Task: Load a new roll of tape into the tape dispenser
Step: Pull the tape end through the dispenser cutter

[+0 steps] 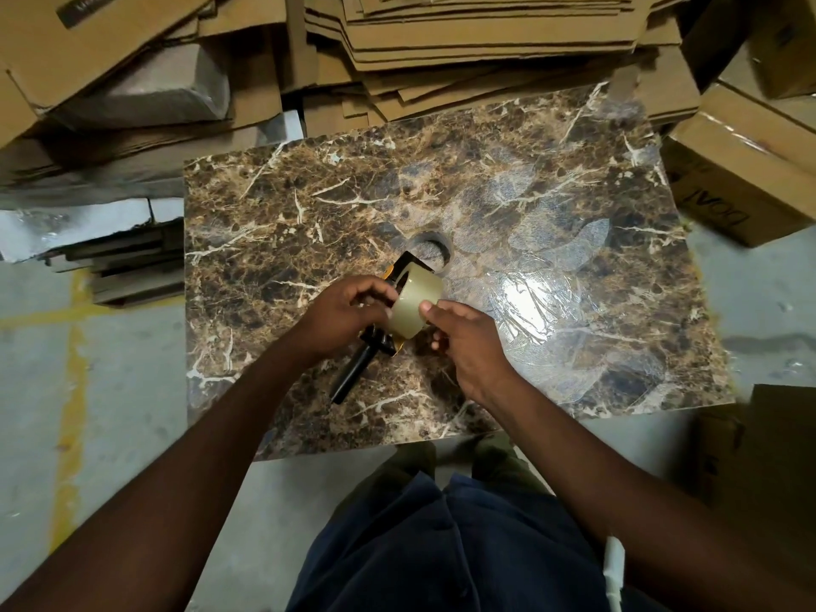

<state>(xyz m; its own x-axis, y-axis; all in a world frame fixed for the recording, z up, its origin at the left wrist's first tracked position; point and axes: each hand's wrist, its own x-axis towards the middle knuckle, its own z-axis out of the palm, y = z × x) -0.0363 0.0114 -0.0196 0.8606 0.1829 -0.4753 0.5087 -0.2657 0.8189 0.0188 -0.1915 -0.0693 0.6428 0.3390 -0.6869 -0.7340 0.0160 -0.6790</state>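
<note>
A roll of clear, tan-tinted tape [415, 302] sits on the black and yellow tape dispenser [355, 371], held just above the marble-patterned table [309, 205]. My left hand [344, 313] grips the dispenser's body from the left, with its fingertips against the roll's side. My right hand [463, 342] pinches the roll from the right, thumb on its outer face. The dispenser's black handle points down and to the left, below my left hand. Its front end pokes out behind the roll. The hub under the roll is hidden.
Flattened cardboard [485, 33] is stacked along the table's far edge and to the left. Sealed cartons [746, 170] stand at the right. A round hole [435, 251] lies in the tabletop just beyond the roll. Crinkled clear film [538, 302] covers the table's right half.
</note>
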